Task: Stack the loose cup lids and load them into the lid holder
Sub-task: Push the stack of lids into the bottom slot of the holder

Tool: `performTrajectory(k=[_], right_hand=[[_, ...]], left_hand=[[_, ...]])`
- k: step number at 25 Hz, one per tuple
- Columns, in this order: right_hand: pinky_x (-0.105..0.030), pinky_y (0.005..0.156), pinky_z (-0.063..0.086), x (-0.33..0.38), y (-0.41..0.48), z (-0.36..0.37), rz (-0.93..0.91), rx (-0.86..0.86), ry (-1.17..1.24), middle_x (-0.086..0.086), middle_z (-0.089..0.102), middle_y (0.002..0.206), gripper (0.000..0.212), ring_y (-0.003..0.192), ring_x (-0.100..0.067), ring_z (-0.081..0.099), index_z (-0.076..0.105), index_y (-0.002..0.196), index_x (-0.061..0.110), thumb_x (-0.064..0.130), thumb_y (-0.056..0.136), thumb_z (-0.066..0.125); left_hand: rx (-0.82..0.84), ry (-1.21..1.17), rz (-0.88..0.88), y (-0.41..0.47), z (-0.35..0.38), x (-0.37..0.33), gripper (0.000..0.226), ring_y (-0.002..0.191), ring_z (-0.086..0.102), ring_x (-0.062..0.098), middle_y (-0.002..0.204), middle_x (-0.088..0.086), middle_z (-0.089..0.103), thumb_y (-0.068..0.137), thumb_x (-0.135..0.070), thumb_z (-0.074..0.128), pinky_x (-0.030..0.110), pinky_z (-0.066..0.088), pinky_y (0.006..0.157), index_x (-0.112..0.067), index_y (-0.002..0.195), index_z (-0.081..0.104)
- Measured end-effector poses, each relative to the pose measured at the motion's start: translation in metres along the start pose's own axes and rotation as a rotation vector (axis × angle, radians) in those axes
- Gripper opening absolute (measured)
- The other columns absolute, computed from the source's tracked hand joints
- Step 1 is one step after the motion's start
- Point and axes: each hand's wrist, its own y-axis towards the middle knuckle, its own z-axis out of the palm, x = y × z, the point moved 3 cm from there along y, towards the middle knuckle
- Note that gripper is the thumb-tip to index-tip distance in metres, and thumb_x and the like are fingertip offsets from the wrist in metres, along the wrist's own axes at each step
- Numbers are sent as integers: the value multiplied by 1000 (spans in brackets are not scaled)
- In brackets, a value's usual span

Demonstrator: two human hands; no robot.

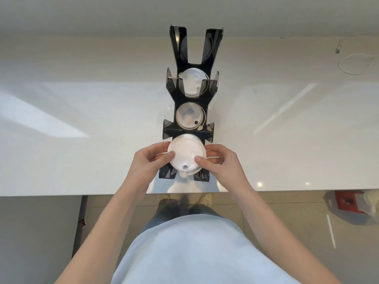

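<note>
While the white lid stack [186, 153] is held over the nearest bay of the black lid holder [189, 128], it is best kept level and centred between the bay's side walls, then lowered evenly so no rim is caught. The stack is pinched between the left hand [152, 158] and the right hand [217, 160], thumbs pressed on top, fingers [162, 146] curled round the edges. The two farther bays are already filled; the tabletop [82, 119] lies beneath.

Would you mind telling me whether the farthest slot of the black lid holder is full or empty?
Apparently empty. The farthest slot shows only bare black walls, while the middle slots hold white lids and both hands grip the nearest stack.
</note>
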Motion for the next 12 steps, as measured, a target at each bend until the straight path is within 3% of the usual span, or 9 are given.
performTrajectory(k=[4,12], right_hand=[[-23,78,55,-7,11,6,80,6,37,-7,70,105,49,96,-18,68,65,119,12,29,77,84],[-24,79,55,-19,30,11,174,-36,30,-5,70,105,49,98,-20,68,66,116,12,27,74,86]], left_hand=[[14,15,-49,17,-5,7,32,114,71,30,116,9,78,89,-12,75,43,53,105,-8,120,73],[20,36,-103,45,-2,25,36,112,71,31,117,11,77,85,-23,79,53,51,106,-13,120,74]])
